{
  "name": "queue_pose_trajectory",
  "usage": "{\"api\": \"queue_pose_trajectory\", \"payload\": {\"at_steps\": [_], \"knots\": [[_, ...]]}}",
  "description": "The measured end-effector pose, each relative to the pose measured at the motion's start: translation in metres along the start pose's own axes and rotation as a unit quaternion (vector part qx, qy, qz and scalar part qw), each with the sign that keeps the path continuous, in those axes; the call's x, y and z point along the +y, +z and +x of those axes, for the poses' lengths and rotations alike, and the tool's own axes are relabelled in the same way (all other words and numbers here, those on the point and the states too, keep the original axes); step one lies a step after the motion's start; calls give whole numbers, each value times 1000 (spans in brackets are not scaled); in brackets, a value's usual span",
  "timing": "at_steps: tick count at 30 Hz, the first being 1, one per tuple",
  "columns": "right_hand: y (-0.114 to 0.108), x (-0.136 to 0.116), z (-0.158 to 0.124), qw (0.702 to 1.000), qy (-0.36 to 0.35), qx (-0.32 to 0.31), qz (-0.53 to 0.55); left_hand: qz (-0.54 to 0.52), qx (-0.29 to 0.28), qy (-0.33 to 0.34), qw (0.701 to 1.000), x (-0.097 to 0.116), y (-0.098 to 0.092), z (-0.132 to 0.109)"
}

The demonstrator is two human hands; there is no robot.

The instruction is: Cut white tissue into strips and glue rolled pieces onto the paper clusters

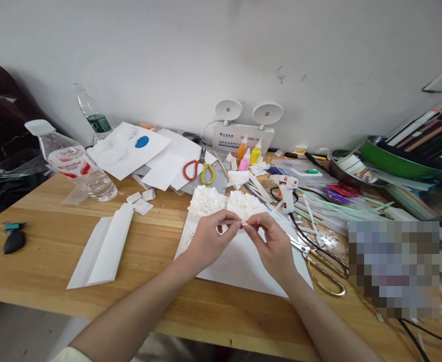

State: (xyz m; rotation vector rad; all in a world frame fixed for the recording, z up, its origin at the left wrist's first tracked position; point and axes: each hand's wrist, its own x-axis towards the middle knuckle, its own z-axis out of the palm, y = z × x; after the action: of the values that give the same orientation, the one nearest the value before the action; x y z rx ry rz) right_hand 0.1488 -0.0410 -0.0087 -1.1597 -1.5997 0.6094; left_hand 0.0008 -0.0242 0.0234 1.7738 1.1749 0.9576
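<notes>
My left hand (pixel 215 237) and my right hand (pixel 269 245) meet over a white sheet (pixel 243 271), fingertips pinched together. Between them is a thin strip of white paper (pixel 230 221), its far end at the right fingertips. Behind my hands, two fluffy mounds of crumpled white paper bits, a left mound (pixel 207 200) and a right mound (pixel 244 202), sit on the sheet. Another patch of white bits is partly hidden by my left hand. Gold-handled scissors (pixel 326 274) lie at the sheet's right edge, beside my right hand.
A white glue gun (pixel 287 193) stands behind right, its cord trailing forward. Red-and-yellow-handled scissors (pixel 198 171) lie on papers at the back. A folded white paper (pixel 104 251) and a water bottle (pixel 78 166) are on the left. Small paint bottles (pixel 244 160) stand near the wall.
</notes>
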Motion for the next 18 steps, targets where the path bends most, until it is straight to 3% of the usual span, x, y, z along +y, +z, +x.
{"api": "queue_pose_trajectory", "payload": {"at_steps": [9, 18], "knots": [[0, 2, -2, 994, 51, -66, 75, 22, -11, 19, 1000, -2, 1, 0], [0, 1, -1, 998, 20, -46, 43, 60, -16, 56, 996, -6, 2, 0]]}}
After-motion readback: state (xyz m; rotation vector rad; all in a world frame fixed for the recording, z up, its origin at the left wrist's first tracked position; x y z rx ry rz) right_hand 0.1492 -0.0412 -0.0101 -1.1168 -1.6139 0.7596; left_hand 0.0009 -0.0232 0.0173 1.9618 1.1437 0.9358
